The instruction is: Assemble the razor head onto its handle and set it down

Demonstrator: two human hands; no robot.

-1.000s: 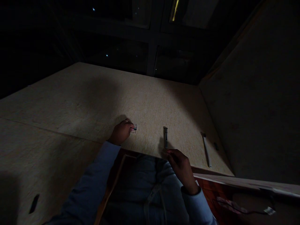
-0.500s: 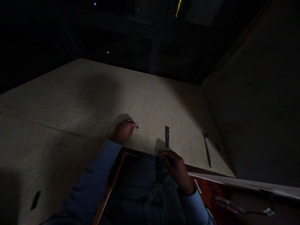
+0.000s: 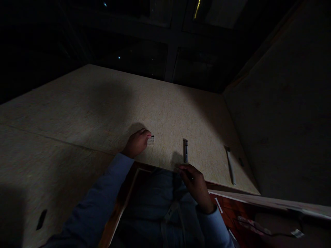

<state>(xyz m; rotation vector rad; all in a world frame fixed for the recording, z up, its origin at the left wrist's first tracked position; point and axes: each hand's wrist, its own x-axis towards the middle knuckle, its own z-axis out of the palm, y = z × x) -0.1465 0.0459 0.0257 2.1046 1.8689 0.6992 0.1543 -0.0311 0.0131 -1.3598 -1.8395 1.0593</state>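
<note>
Your left hand [image 3: 136,143] pinches a small clear case [image 3: 151,141], probably light, slippery; hold its edges; whether your right hand [image 3: 193,180] grips anything is unclear.

A single camera, worn on the person's head, sits above the near side of the table [image 3: 165,110] and looks forward and down across it. It is close enough that the left hand [image 3: 136,144] and right hand [image 3: 195,181] show near the table's near edge and the lap [image 3: 147,203] below it, yet high enough to reach past the table's far edge to the dark window [image 3: 139,58]
</note>
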